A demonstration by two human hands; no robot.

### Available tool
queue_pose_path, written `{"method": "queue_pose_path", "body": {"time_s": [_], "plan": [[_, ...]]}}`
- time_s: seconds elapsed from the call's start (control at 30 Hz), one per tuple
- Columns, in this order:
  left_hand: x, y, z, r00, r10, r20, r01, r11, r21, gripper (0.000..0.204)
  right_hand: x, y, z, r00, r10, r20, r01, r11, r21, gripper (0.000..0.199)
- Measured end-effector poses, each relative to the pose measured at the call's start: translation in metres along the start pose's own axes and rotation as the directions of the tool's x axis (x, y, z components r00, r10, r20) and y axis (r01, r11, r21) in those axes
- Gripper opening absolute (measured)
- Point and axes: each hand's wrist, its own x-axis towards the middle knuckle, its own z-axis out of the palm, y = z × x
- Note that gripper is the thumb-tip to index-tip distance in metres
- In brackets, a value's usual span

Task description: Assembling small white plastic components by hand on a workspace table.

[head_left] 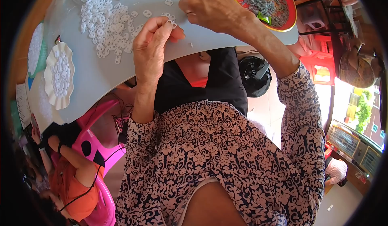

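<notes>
Two hands work at the near edge of a pale grey table (pixel 93 76), and I read them from the left. Far left, a white scalloped dish (pixel 59 75) holds small white rings, and beside it a green-rimmed dish (pixel 35 48) is half lost in the bend of the lens. A loose heap of white plastic rings (pixel 106 22) spreads across the tabletop, reaching toward the edge.

From where I watch, the left hand (pixel 151 48) rises with the forearm nearly upright, wrist straight, fingers curled together and thumb pressed in, pinching a small white ring (pixel 171 23) at the fingertips just over the table's edge. The right hand (pixel 210 8) comes in from the right on a bent arm in a patterned sleeve; its knuckles face me, fingers folded down, and the tips are hidden, so I cannot tell whether it grips anything. It sits just beside the left fingertips.

Further right, a red-rimmed round tray (pixel 287 22) of greyish pieces is cut off at the top. Below the table a pink plastic chair (pixel 95 145) and another person in orange (pixel 76 181) crowd the left; a black fan (pixel 254 74) stands close on the right.
</notes>
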Motion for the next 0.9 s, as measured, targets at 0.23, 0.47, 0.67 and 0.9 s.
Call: {"method": "queue_pose_path", "body": {"time_s": [0.23,0.47,0.67,0.9], "plan": [[-0.002,0.002,0.006,1.000,0.018,0.023,-0.019,0.999,0.028,0.016,-0.027,-0.006,0.010,0.937,0.349,0.009,-0.241,0.629,0.739,0.007],[0.003,0.001,0.018,0.999,0.006,0.043,-0.009,0.998,0.066,0.017,-0.041,-0.009,0.014,0.889,0.448,0.096,-0.161,0.109,0.981,0.011],[0.005,-0.004,0.021,0.999,-0.007,0.043,0.002,0.994,0.106,0.017,-0.039,-0.011,0.018,0.890,0.454,0.033,-0.068,0.061,0.996,0.014],[0.007,-0.008,0.023,0.999,0.034,-0.002,-0.034,0.996,0.085,0.018,-0.034,-0.017,0.023,0.879,0.476,-0.030,0.031,0.005,1.000,0.014]]}}
